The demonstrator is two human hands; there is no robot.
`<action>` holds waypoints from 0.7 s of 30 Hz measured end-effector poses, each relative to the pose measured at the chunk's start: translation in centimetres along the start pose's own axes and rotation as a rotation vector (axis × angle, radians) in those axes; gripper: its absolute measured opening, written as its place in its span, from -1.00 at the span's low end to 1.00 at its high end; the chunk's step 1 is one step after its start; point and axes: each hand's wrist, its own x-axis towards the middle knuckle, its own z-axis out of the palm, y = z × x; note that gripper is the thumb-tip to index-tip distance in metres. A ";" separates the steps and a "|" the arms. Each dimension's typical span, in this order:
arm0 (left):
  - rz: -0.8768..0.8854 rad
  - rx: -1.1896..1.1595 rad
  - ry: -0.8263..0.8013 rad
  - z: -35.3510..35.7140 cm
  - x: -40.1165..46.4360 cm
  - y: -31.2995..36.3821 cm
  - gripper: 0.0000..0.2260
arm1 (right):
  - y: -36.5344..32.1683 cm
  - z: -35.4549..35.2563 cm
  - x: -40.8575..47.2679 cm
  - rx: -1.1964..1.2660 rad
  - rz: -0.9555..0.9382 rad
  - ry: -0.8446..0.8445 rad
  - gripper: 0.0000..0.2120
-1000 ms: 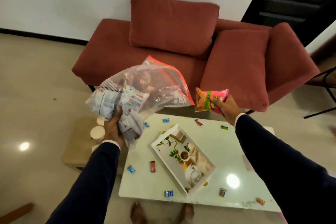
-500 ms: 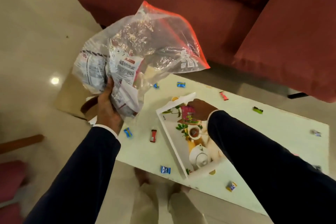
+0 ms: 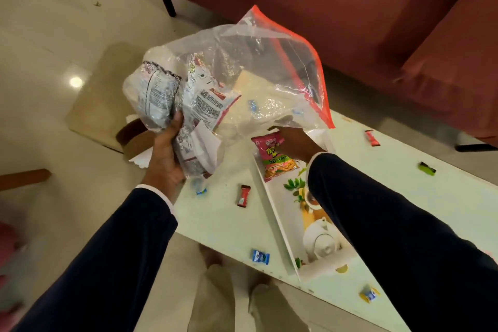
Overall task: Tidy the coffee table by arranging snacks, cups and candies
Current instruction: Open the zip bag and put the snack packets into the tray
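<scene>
My left hand grips a clear zip bag with a red seal strip, held above the white coffee table's left end. Silver and white snack packets show through the bag. My right hand rests at the far end of the white printed tray, fingers closed on the top edge of a pink snack packet that lies flat in the tray. Wrapped candies are scattered on the table: a red one, a blue one, and a green one.
A red sofa runs along the table's far side. A low beige stool with brown paper cups stands left of the table. More candies lie at the table's far edge and one near its front edge.
My right hand brought the pink packet down from in front of the sofa and laid it flat in the tray. The view tilted down and closer. The bag stayed in my left hand.
</scene>
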 end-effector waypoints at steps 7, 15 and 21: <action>0.002 0.011 -0.061 -0.8 0.0 0.3 -0.28 | 2.1 3.5 -2.9 0.512 0.355 0.399 -0.27; -0.114 0.192 -0.086 -2.8 -0.1 -1.0 -0.46 | 2.1 -2.0 -10.0 1.284 0.282 0.889 -0.75; -0.254 0.247 -0.169 -1.7 -2.0 -3.8 -0.46 | 2.0 -8.2 -19.7 1.507 -0.092 0.213 -0.68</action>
